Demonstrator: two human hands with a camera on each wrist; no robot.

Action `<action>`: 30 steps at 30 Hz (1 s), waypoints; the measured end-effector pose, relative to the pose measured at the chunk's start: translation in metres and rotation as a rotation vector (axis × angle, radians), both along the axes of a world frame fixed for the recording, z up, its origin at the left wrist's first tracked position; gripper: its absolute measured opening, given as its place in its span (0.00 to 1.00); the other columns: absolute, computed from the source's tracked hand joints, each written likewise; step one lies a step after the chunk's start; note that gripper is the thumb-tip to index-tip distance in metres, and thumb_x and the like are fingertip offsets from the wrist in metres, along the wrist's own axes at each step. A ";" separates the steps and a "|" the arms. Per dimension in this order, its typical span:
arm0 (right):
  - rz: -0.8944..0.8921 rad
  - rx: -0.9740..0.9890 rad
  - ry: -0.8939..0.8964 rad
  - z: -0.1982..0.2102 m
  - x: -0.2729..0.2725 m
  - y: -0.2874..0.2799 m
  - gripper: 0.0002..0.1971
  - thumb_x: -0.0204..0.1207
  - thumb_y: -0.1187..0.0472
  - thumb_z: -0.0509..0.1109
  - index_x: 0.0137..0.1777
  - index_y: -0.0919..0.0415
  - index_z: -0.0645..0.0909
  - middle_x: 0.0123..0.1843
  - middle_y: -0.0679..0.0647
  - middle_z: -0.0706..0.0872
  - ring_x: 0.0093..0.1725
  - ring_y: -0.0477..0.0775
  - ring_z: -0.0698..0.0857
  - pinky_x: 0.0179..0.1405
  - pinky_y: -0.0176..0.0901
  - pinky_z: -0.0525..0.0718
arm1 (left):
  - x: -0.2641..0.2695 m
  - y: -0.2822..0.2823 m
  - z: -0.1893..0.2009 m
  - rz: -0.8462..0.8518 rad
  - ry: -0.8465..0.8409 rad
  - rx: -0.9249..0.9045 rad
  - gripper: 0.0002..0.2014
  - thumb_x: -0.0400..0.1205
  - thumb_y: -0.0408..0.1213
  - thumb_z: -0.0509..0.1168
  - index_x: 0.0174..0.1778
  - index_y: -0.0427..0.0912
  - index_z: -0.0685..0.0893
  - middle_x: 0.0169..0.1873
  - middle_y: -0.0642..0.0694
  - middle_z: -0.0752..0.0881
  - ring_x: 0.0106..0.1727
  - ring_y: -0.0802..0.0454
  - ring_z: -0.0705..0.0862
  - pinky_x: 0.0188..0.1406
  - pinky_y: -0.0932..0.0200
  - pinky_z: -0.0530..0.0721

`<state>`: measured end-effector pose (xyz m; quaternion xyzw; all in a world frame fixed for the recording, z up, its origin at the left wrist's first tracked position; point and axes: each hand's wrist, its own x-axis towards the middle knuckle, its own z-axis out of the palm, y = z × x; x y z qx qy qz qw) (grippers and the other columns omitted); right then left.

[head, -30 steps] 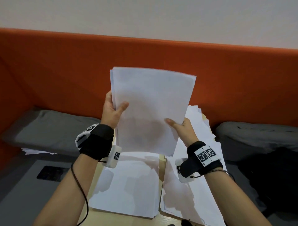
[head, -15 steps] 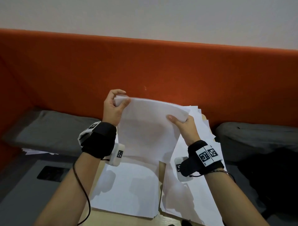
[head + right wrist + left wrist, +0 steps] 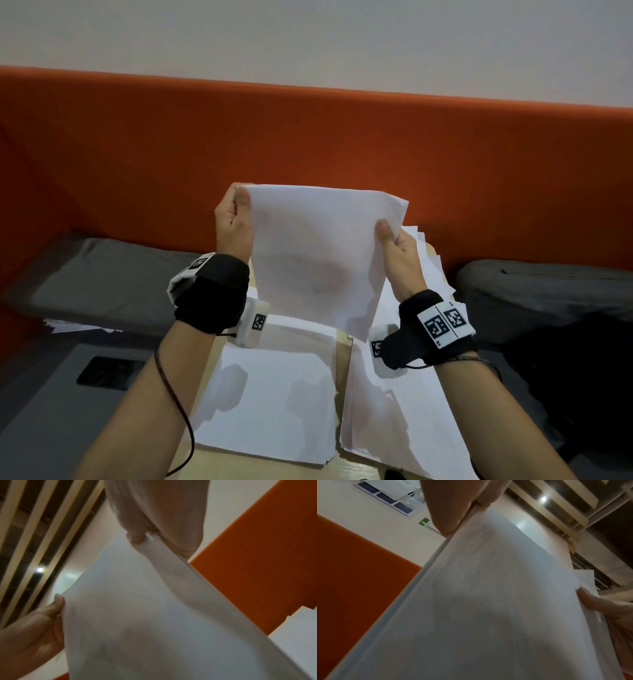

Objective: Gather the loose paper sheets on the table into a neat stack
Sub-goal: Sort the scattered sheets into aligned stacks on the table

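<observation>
Both our hands, left hand [image 3: 234, 226] and right hand [image 3: 399, 250], pinch the upright sheaf [image 3: 318, 253] directly above the surface's [image 3: 343, 346] left stack [image 3: 274, 404].

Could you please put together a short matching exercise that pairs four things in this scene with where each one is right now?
Things:
1. held bundle of sheets
2. left hand
3. right hand
4. squared pile

Places:
A. pinching the bundle's top left corner
B. lying flat on the table, under the left forearm
C. raised in the air in front of the orange panel
D. gripping the bundle's right edge, below the top corner

Pairs: 1-C, 2-A, 3-D, 4-B
</observation>
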<state>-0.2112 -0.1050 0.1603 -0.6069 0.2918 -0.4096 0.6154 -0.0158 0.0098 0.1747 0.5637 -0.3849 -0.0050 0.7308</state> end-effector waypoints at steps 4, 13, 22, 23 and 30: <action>-0.017 -0.025 -0.108 0.014 -0.005 0.000 0.11 0.84 0.57 0.58 0.49 0.59 0.80 0.34 0.39 0.90 0.35 0.37 0.88 0.33 0.29 0.83 | -0.003 -0.001 -0.016 -0.127 0.114 0.089 0.06 0.83 0.29 0.60 0.51 0.42 0.79 0.35 0.63 0.89 0.38 0.69 0.84 0.42 0.68 0.84; 0.103 -0.052 0.103 -0.025 -0.020 0.002 0.13 0.80 0.62 0.66 0.59 0.69 0.82 0.45 0.50 0.89 0.39 0.40 0.89 0.41 0.33 0.85 | -0.010 0.000 -0.029 -0.101 0.199 0.055 0.08 0.84 0.30 0.58 0.53 0.44 0.80 0.39 0.61 0.90 0.42 0.66 0.86 0.48 0.62 0.85; 0.020 -0.091 0.108 -0.038 -0.031 -0.010 0.10 0.81 0.59 0.64 0.60 0.57 0.79 0.52 0.46 0.87 0.50 0.43 0.87 0.46 0.31 0.85 | -0.024 -0.007 -0.039 -0.153 0.164 0.085 0.11 0.83 0.31 0.60 0.61 0.41 0.71 0.48 0.53 0.82 0.43 0.72 0.84 0.46 0.69 0.82; 0.015 -0.067 0.136 -0.047 -0.034 -0.011 0.10 0.81 0.60 0.64 0.59 0.59 0.79 0.50 0.47 0.87 0.49 0.45 0.87 0.42 0.29 0.84 | -0.024 -0.008 -0.048 -0.167 0.169 0.124 0.11 0.82 0.34 0.62 0.59 0.43 0.71 0.48 0.52 0.82 0.43 0.71 0.84 0.46 0.68 0.82; -0.042 0.055 0.249 -0.080 -0.045 -0.015 0.16 0.81 0.60 0.66 0.65 0.67 0.79 0.55 0.58 0.87 0.56 0.60 0.85 0.56 0.49 0.83 | -0.050 -0.018 -0.077 -0.175 0.123 0.275 0.12 0.85 0.26 0.56 0.62 0.42 0.68 0.53 0.47 0.80 0.51 0.63 0.81 0.49 0.76 0.79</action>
